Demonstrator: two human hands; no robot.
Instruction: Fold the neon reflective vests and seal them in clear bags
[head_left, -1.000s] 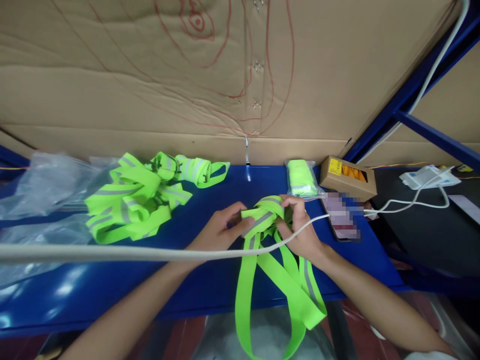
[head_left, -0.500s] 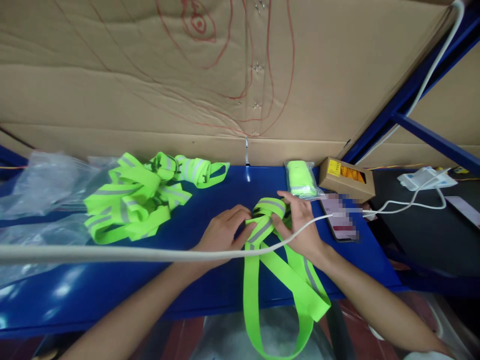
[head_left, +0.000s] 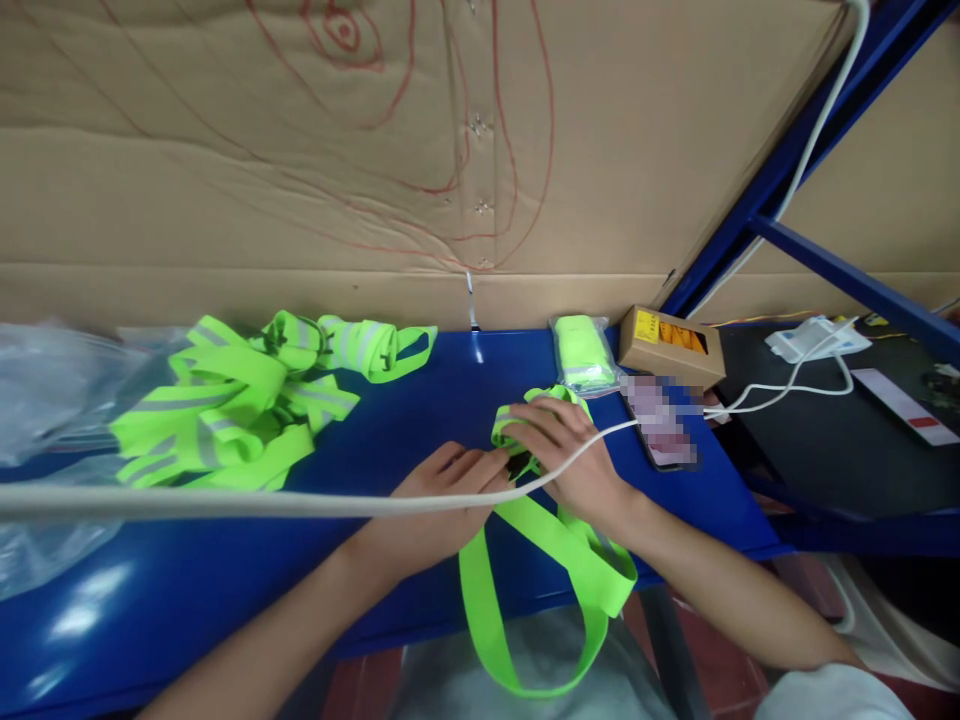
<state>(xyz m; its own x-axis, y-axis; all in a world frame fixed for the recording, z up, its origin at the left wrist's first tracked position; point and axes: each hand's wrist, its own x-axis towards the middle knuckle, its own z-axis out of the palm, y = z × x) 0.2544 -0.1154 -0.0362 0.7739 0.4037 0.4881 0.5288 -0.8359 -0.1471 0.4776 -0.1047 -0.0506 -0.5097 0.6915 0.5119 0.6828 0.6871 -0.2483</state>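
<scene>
Both hands are on the neon green strap point(head_left: 559, 540) at the front of the blue desk point(head_left: 225, 580). Right hand point(head_left: 574, 455) has its grip curled over the bunched end, left hand point(head_left: 442, 495) presses flat, fingers extended, against it. The rest loops off the desk edge. A white cable point(head_left: 300, 503) crosses in front; a pile of straps point(head_left: 240, 405) sits well to the left.

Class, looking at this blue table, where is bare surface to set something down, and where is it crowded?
Bare blue table lies between the strap pile and the hands, and along the near left edge. It is crowded around the right hand: bagged strap, box, phone.
</scene>
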